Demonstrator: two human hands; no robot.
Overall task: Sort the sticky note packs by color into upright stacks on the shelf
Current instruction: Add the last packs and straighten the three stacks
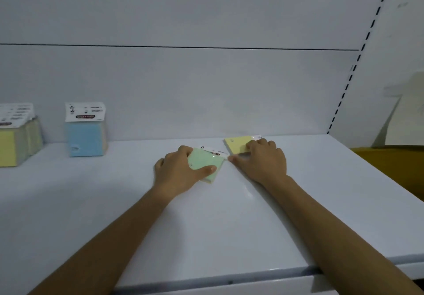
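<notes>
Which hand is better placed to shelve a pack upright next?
Left: the left hand grips the light green sticky note pack and lies nearer the upright blue sticky note pack than the right hand.

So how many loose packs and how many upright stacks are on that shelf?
Loose packs: 2 (green pack under left hand, yellow pack under right hand)
Upright stacks: 2 (yellow stack, blue stack)
Total: 4
</notes>
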